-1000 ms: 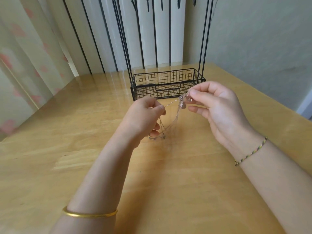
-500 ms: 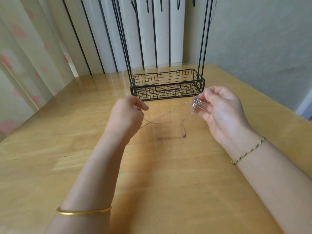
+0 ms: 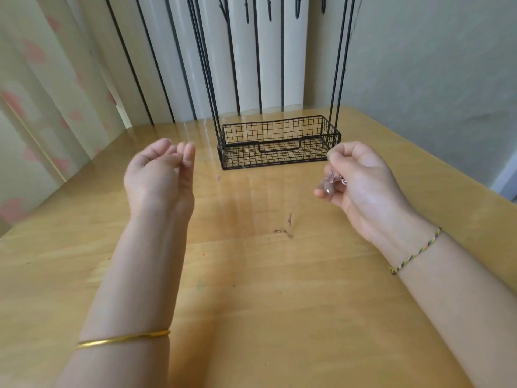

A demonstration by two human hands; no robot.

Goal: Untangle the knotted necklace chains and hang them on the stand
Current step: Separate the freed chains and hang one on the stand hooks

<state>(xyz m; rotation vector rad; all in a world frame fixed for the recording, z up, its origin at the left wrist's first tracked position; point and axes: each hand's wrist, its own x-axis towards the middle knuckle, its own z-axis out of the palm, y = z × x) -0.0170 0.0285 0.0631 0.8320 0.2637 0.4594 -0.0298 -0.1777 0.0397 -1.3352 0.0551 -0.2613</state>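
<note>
— Chain point(image 3: 289, 219) location, head view?
— Upper end is in the right hand point(image 3: 363, 186), raised above the worktop point(image 3: 251, 317). The pendant point(image 3: 330, 183) sits against that hand. One thin strand drops from there, and its lower end lies on the worktop between the two forearms.
— State of the right fingers point(image 3: 340, 156)?
— Curled closed, gripping the chain at the pendant.
— Left hand point(image 3: 159, 177)?
— Raised, well apart from the right hand, palm turned inward. Its fingers point(image 3: 188, 154) are loosely bent, thumb close to them. The area is blurred, so I cannot tell whether a strand is pinched there.
— Stand point(image 3: 279, 130)?
— Black wire, at the far side of the worktop, ahead of both hands and apart from them. It has a basket base, thin uprights and hooks point(image 3: 247, 15) near the top edge.
— Other items?
— Gold bangle point(image 3: 123, 338) on the left wrist, braided cord point(image 3: 416, 252) on the right wrist, curtain point(image 3: 42, 93) at left.
</note>
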